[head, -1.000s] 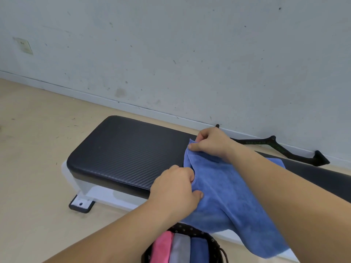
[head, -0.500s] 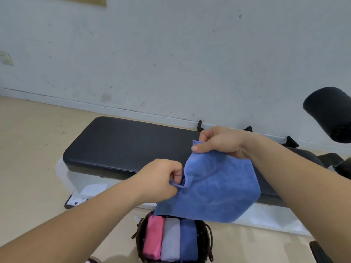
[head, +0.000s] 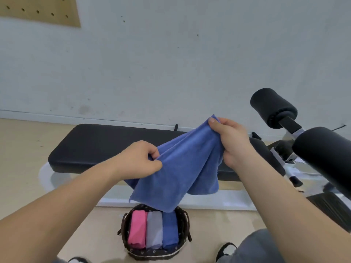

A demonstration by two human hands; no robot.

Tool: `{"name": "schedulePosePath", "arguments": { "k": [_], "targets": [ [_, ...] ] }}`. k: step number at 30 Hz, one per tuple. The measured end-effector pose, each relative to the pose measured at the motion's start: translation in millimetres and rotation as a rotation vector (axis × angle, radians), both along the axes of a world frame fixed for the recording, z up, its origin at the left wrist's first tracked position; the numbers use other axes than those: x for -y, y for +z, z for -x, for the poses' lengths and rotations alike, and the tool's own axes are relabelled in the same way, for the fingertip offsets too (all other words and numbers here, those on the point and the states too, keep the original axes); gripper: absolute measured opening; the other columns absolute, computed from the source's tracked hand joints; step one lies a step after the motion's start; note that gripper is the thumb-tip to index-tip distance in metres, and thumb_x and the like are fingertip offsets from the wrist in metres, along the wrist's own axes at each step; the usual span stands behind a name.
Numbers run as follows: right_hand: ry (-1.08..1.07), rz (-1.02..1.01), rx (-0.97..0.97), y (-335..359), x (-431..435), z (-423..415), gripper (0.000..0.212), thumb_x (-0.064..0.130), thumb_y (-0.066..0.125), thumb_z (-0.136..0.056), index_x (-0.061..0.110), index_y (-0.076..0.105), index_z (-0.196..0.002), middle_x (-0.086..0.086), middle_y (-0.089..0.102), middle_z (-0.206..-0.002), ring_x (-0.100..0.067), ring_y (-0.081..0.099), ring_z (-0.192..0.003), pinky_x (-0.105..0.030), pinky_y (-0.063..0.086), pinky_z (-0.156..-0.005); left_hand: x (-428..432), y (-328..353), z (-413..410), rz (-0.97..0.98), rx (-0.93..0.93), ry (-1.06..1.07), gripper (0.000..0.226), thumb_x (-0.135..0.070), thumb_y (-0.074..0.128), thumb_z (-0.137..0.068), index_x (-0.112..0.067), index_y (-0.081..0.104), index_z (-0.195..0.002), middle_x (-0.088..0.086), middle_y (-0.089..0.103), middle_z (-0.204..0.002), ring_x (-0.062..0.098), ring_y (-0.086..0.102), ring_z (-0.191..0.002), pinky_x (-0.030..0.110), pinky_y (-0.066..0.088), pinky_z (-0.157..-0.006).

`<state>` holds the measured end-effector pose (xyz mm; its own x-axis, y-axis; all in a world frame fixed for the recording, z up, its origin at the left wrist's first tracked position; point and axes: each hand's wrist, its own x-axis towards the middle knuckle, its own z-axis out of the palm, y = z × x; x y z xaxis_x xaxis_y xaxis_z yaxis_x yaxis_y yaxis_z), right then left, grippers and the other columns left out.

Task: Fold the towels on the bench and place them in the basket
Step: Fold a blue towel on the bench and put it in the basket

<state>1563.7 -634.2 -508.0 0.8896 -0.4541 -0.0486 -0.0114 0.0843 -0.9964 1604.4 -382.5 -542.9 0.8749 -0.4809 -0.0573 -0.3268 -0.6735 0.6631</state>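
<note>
Down at the person's feet, beside a dark shoe (head: 226, 250), a dark woven basket (head: 124, 230) stands on the floor (head: 22, 168) just in front of the bench's near edge. Three folded towels lie side by side in it: a pink towel (head: 136, 228) at the left wall, a grey towel (head: 154, 230) in the middle and a folded blue towel (head: 170, 230) at the right wall.

Above the basket both forearms reach forward, and a loose blue towel (head: 182, 168) hangs in the air between the hands, clear of the bench (head: 106, 145). The left hand (head: 138, 161) pinches its left edge between thumb and curled fingers. The right hand (head: 229, 143), higher and farther out, grasps the top corner with its fingers curled round the cloth.

A second ago the towel was draped over the bench's near edge. Half a second ago it hung as a fairly flat sheet. Now the right hand has risen and turned, and the cloth has gathered into long pleats.

Its long axis runs on a slant. The top corner points up toward the wall, and the lowest hem, down and to the left, overlaps the basket's far rim in this view.

Two black foam rollers (head: 273, 108) stand out at the right end of the black padded bench. Behind them rises a pale wall (head: 171, 63) with a tan pegboard (head: 39, 10) in its upper left corner.
</note>
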Motion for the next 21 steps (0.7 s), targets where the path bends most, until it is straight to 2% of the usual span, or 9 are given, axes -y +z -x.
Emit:
{"name": "schedulePosePath", "arguments": {
  "k": [4, 7, 11, 13, 17, 21],
  "targets": [
    [-0.101, 0.208, 0.043, -6, 14, 17, 0.011, 0.026, 0.074, -0.092, 0.016, 0.076, -0.09, -0.003, 0.074, -0.088, -0.016, 0.068, -0.082, -0.031, 0.055, -0.074, -5, 14, 3, -0.008, -0.091, 0.025, 0.025, -0.021, 0.053, -0.083, -0.008, 0.037, -0.068, 0.004, 0.03, -0.066, 0.019, 0.029, -0.06, 0.034, 0.03, -0.057],
    [-0.107, 0.236, 0.003, -15, 25, 24, 0.01, 0.023, 0.074, -0.093, 0.014, 0.071, -0.088, 0.0, 0.07, -0.085, -0.013, 0.063, -0.076, -0.026, 0.05, -0.067, -17, 12, -5, 0.018, -0.042, 0.049, 0.041, -0.034, 0.057, -0.095, -0.01, 0.04, -0.067, 0.002, 0.035, -0.061, 0.019, 0.035, -0.058, 0.032, 0.033, -0.058],
    [0.107, 0.251, -0.199, -34, 39, 30, 0.021, 0.011, 0.075, -0.092, 0.016, 0.062, -0.075, 0.0, 0.067, -0.072, -0.018, 0.058, -0.07, -0.031, 0.046, -0.064, -34, 1, -23, 0.0, -0.007, 0.078, 0.057, -0.054, 0.063, -0.095, -0.004, 0.05, -0.071, 0.0, 0.044, -0.059, 0.017, 0.047, -0.056, 0.037, 0.049, -0.056],
    [0.229, 0.192, -0.272, -46, 42, 34, 0.027, 0.004, 0.073, -0.091, 0.014, 0.058, -0.071, -0.004, 0.065, -0.07, -0.022, 0.057, -0.07, -0.037, 0.048, -0.067, -42, -4, -30, -0.076, 0.018, 0.058, 0.059, -0.055, 0.069, -0.09, -0.002, 0.052, -0.07, -0.001, 0.042, -0.059, 0.016, 0.044, -0.056, 0.034, 0.046, -0.056],
    [0.343, 0.201, -0.341, -63, 37, 31, 0.025, 0.0, 0.076, -0.087, 0.013, 0.059, -0.073, -0.008, 0.056, -0.068, -0.024, 0.052, -0.07, -0.042, 0.05, -0.077, -52, -12, -36, -0.177, 0.014, 0.021, 0.045, -0.045, 0.076, -0.088, -0.007, 0.063, -0.069, -0.005, 0.048, -0.05, 0.011, 0.049, -0.045, 0.031, 0.05, -0.054],
    [0.33, 0.367, -0.313, -67, 30, 25, 0.01, 0.002, 0.074, -0.086, 0.012, 0.071, -0.084, -0.005, 0.066, -0.076, -0.017, 0.057, -0.067, -0.034, 0.052, -0.072, -58, -18, -40, -0.207, 0.009, -0.033, 0.021, -0.035, 0.075, -0.091, -0.022, 0.074, -0.075, -0.003, 0.07, -0.07, 0.018, 0.071, -0.055, 0.032, 0.059, -0.057]
  ]
}}
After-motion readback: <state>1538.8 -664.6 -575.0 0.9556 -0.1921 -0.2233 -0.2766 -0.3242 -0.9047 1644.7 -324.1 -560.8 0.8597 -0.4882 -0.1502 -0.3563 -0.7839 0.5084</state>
